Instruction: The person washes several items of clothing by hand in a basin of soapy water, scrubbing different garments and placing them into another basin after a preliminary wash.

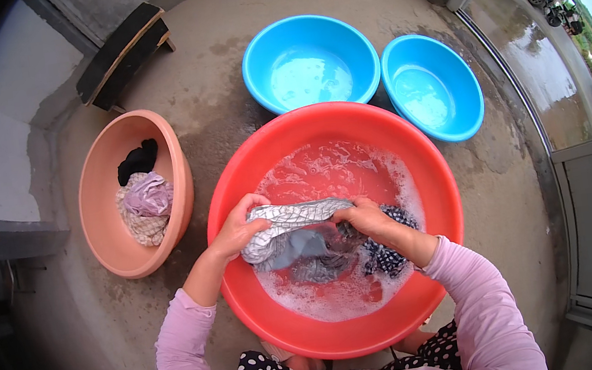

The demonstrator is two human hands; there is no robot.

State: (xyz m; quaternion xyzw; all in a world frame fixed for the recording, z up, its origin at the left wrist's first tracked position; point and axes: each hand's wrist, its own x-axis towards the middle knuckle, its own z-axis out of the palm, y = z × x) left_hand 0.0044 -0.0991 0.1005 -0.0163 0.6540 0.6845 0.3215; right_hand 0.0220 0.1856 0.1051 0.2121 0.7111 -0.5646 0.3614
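A large red basin (325, 118) of soapy water sits in front of me. My left hand (242, 228) grips the left end of a white-and-grey checked cloth (292, 213), and my right hand (359, 214) grips its other end, stretching it across the basin. Beneath it, grey fabric (313, 264) lies in the foamy water. A dark cloth with small white dots (385, 251) is bunched under and beside my right hand.
A peach basin (106, 234) with several clothes is at the left. Two blue basins (308, 72) (432, 90) stand beyond the red one. A black bench (121, 55) is by the back-left wall. A glass door (524, 53) is on the right.
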